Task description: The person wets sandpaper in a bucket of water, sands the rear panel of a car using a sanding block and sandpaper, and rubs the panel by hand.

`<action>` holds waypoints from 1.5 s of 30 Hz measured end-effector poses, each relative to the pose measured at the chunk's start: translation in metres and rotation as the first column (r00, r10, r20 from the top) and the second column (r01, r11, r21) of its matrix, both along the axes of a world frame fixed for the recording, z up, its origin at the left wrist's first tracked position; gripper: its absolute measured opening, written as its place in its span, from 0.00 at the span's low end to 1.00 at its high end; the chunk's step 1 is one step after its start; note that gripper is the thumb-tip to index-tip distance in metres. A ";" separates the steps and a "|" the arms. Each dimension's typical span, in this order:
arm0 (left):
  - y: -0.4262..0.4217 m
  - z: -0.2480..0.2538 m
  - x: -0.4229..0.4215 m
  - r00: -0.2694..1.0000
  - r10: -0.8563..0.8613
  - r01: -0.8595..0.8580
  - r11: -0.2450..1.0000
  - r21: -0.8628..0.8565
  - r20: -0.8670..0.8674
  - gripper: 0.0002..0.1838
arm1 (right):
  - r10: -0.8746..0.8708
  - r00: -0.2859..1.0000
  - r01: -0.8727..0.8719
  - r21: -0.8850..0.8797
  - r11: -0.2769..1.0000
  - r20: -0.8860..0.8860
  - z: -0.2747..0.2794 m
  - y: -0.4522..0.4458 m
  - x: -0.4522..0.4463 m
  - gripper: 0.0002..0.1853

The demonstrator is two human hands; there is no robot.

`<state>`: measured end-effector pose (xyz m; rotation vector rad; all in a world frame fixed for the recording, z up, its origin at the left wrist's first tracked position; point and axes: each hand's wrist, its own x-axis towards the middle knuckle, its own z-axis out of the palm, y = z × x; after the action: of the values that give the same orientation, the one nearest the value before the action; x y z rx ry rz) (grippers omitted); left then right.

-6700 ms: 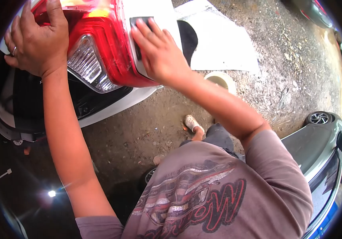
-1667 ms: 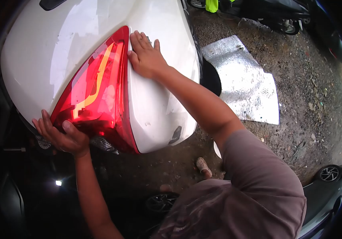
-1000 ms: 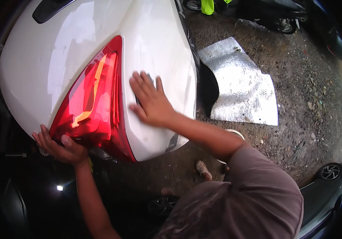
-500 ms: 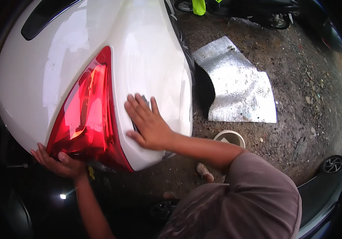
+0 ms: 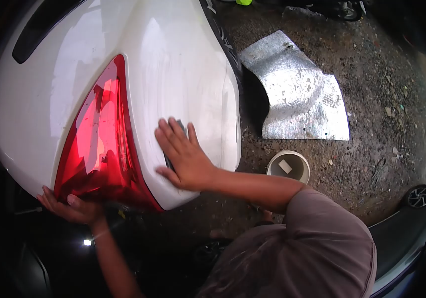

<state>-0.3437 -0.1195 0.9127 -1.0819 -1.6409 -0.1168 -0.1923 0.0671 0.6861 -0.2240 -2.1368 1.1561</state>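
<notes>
My right hand [image 5: 185, 159] lies flat on the white rear body panel [image 5: 203, 94] of a car, just right of the red tail light [image 5: 96, 134]. Under its palm and fingers is a dark grey sanding pad [image 5: 181, 124], mostly covered, with only thin edges showing. Faint streaks mark the panel above the fingers. My left hand [image 5: 76, 209] rests at the light's lower left corner, fingers extended against the white body edge and thumb raised. It holds nothing that I can see.
A pale bucket [image 5: 271, 166] with a whitish block [image 5: 285, 166] inside stands on the dirt ground to the right. Beyond it lies a crumpled silver sheet [image 5: 297, 94] near the car's wheel. Another car [image 5: 406, 228] is at the lower right, a motorcycle [image 5: 347, 10] at the top.
The view has shifted slightly, so more of the bucket shows. My right hand remains pressed on the panel, a little lower relative to the tail light. My left hand stays at the light's corner.
</notes>
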 end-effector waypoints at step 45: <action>-0.001 0.000 0.001 0.999 -0.001 0.000 1.000 0.012 0.040 0.36 | -0.030 0.999 0.034 0.122 0.992 -0.036 0.003 0.031 -0.040 0.47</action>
<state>-0.3425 -0.1203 0.9128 -1.0768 -1.6735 -0.1494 -0.2323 0.0977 0.6895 -0.1806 -2.1578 0.9991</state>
